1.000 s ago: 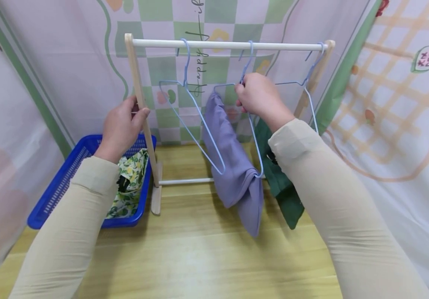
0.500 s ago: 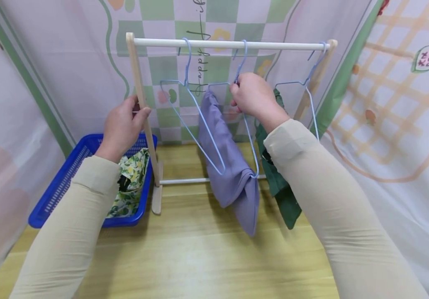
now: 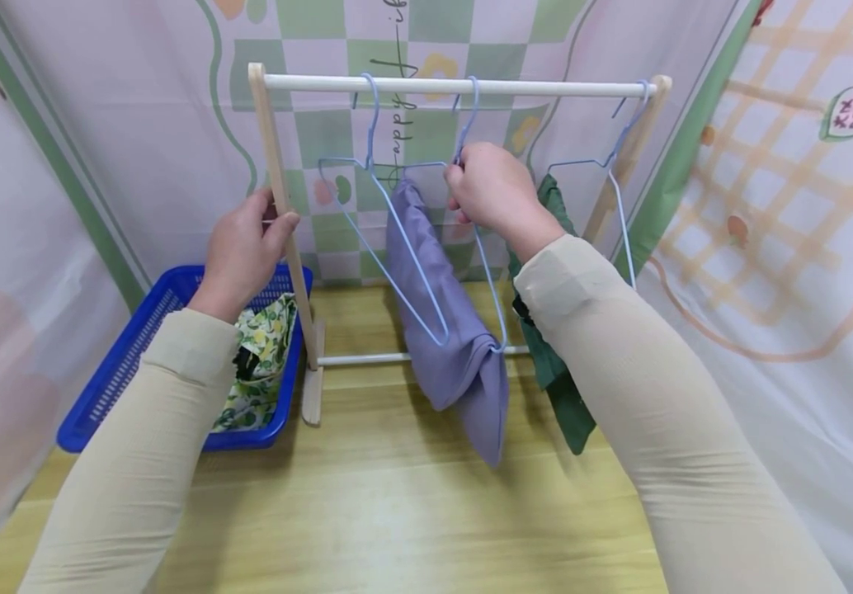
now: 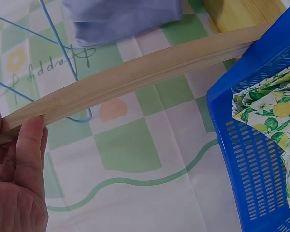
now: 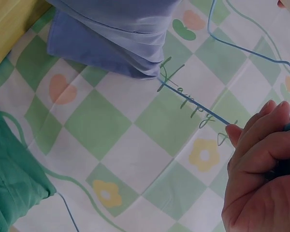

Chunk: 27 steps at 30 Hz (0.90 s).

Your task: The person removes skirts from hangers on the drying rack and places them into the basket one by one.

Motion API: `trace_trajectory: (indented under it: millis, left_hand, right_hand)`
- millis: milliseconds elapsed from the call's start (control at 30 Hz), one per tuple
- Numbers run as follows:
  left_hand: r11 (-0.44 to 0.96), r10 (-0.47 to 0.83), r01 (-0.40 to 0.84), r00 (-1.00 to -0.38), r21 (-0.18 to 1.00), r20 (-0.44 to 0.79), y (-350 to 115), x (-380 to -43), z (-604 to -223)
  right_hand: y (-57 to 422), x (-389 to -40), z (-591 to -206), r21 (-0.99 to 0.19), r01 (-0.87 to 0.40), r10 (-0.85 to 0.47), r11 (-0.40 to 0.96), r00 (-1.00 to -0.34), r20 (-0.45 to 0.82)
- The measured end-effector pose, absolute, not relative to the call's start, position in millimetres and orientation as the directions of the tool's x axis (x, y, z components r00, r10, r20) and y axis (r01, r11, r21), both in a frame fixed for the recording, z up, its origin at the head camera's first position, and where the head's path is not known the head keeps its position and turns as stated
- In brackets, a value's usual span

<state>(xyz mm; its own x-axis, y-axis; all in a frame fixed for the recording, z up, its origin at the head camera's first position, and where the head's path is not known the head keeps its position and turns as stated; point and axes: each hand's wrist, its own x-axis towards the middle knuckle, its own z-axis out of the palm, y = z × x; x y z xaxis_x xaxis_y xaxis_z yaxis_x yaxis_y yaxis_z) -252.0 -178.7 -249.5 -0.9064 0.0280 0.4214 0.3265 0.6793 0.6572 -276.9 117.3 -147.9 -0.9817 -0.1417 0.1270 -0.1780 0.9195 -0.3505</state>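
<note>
In the head view my right hand (image 3: 493,186) grips the neck of the middle blue wire hanger (image 3: 487,285), just below its hook on the rack's white top bar. A purple cloth garment (image 3: 445,330) hangs folded over that hanger. With thumb and fingers my left hand (image 3: 244,247) holds the left wooden post (image 3: 266,144) of the rack. The left wrist view shows the thumb and fingers on either side of the post (image 4: 135,72). In the right wrist view, the fingers of my right hand (image 5: 263,169) curl around the hanger's wire.
Left of the middle hanger hangs a bare blue hanger (image 3: 397,206). A green garment (image 3: 563,396) hangs on the right hanger (image 3: 623,223), partly behind my right forearm. Beside the left post, a blue plastic basket (image 3: 110,379) holds lemon-print fabric (image 3: 263,342). Printed curtains surround the wooden table (image 3: 367,520).
My right hand has slid the middle hanger and its purple garment leftward along the bar, towards the bare hanger. The left hand stays on the post.
</note>
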Motion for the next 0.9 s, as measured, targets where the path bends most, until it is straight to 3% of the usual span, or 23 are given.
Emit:
trace_trajectory:
  millis: [900]
  left_hand:
    - [0.677,0.019,0.320,-0.908,0.663,0.418,-177,-251,-249]
  right_hand:
    - [101,-277,-148,-0.362,-0.194,-0.165,0.912,-0.980,0.108]
